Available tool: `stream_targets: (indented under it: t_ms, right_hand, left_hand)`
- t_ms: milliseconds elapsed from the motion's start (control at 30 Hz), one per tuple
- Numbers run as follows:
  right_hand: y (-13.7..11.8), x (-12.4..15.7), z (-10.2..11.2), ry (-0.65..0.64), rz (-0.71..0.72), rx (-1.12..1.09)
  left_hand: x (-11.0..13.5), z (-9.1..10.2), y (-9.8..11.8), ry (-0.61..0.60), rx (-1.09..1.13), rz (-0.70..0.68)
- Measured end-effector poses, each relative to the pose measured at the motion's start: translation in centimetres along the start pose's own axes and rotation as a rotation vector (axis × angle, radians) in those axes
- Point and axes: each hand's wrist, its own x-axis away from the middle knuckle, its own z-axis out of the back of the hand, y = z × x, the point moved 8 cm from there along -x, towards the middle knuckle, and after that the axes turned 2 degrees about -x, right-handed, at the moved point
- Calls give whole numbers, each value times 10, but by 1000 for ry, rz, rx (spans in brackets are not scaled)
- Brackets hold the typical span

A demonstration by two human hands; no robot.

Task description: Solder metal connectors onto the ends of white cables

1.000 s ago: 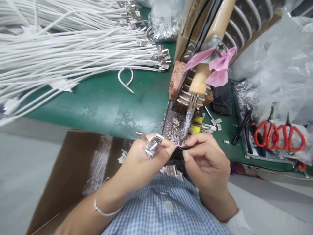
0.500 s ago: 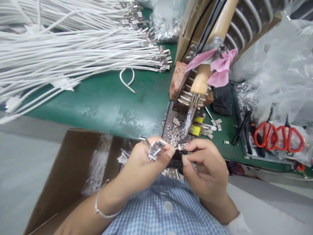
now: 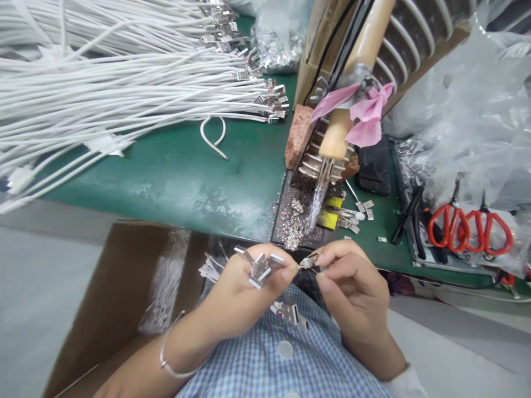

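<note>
- Silvery metal connector [image 3: 309, 261], small and boxy, sits between the person's two hands, in front of the table's near edge; its long axis runs nearly crosswise, tilted slightly up to the right, wired end to the left, metal end toward the right hand.
- Left hand [image 3: 243, 296]: thumb and forefinger pinched together at the wired end, with a cluster of similar plugs [image 3: 259, 271] fanning out above the thumb at mixed angles.
- Right hand [image 3: 357, 287]: fingertips clamped on the metal end, thumb close beneath.
- More connectors [image 3: 290, 314] hang below the left hand, over blue checked cloth [image 3: 253, 359].
- Wooden-handled soldering iron [image 3: 334, 138], tied with pink ribbon [image 3: 367, 116], slants down toward a dark tray [image 3: 282, 207] strewn with grainy grey bits [image 3: 294, 224].
- Rough reddish brick [image 3: 297, 135] stands beside it; smooth white cables [image 3: 124, 83] lie across the green table [image 3: 174, 177].
- Clear plastic bag [image 3: 276, 47] contains shiny metal pieces; brown cardboard box [image 3: 99, 287] holds plastic-wrapped white strands [image 3: 164, 282].
</note>
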Motion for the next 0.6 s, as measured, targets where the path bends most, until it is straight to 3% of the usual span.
stream_targets:
  t_ms: [600]
  right_hand:
    - [-5, -3, -3, 26, 56, 46]
  left_hand:
    - [-2, 1, -3, -32, 21, -4]
